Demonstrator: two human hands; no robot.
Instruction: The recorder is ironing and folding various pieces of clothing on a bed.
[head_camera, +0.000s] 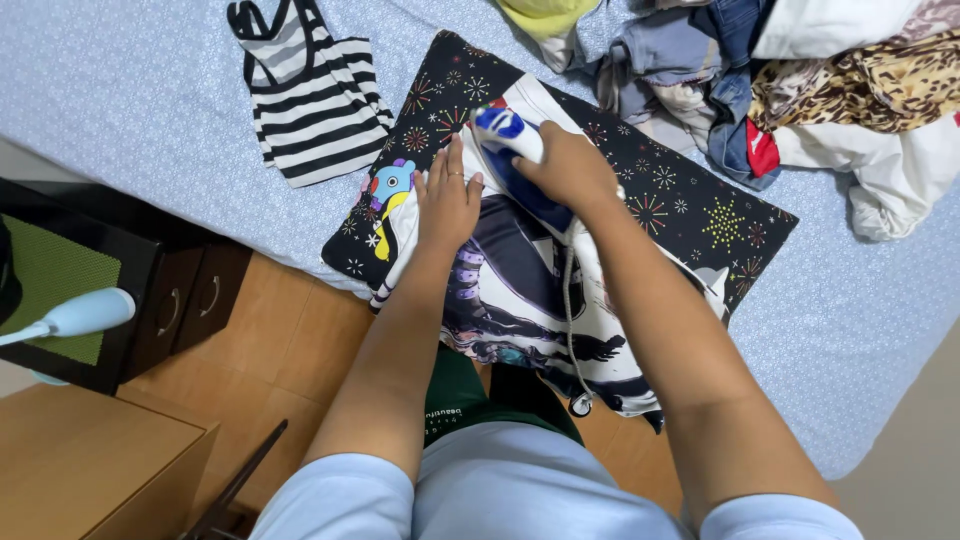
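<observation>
My right hand (568, 166) grips the handle of a white and blue iron (505, 135) that rests on a printed white and dark garment (520, 290). My left hand (447, 200) lies flat with fingers spread on the garment, just left of the iron. The garment is spread over a black cloth with firework patterns (690, 215) on the bed. The iron's cord (570, 300) runs down across the garment toward me.
A black and white striped top (310, 95) lies on the pale blue bed cover (130, 80) to the left. A heap of mixed clothes (820, 80) fills the top right. A dark cabinet (150, 290), a wooden surface (90, 470) and wooden floor sit at the left.
</observation>
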